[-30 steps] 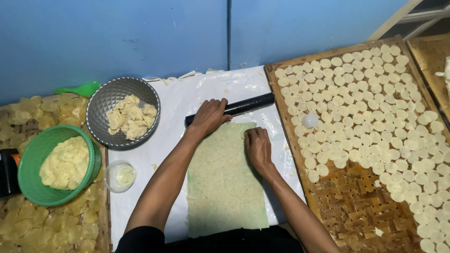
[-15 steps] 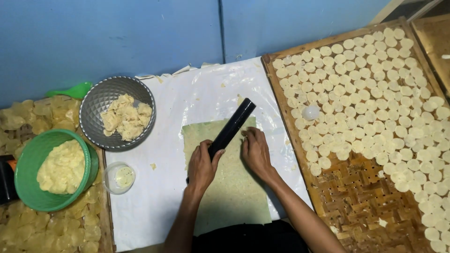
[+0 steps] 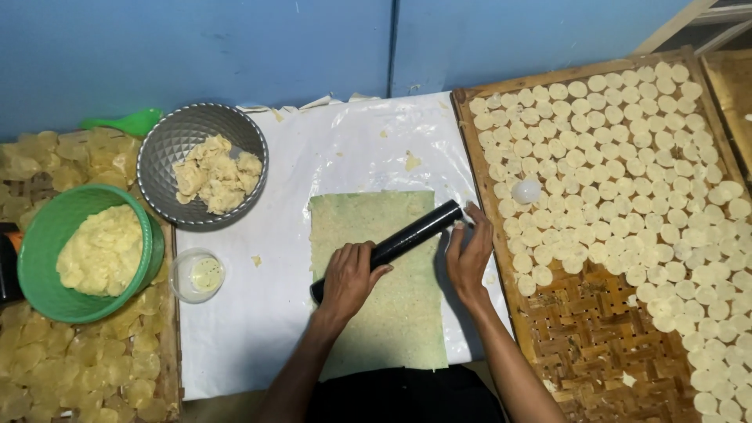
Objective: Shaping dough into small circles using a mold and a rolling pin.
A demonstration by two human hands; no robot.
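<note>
A greenish rectangular dough sheet [image 3: 368, 215] lies flat on white plastic sheeting [image 3: 251, 313]. A black cylindrical roller [image 3: 415, 231] rests diagonally across the sheet. My left hand [image 3: 348, 278] presses on the roller's lower left end. My right hand [image 3: 468, 254] lies palm down at the sheet's right edge, its fingertips touching the roller's upper right end.
A grey metal bowl [image 3: 160, 149] with pale dough lumps and a green bowl [image 3: 35, 243] of yellow dough stand at the left. A small clear cup [image 3: 196, 274] sits near them. A woven bamboo tray [image 3: 595, 345] at the right holds several round dough discs [image 3: 627, 157].
The roller came down from the sheet's far end to its middle and turned diagonal. Both hands drew back toward me with it.
</note>
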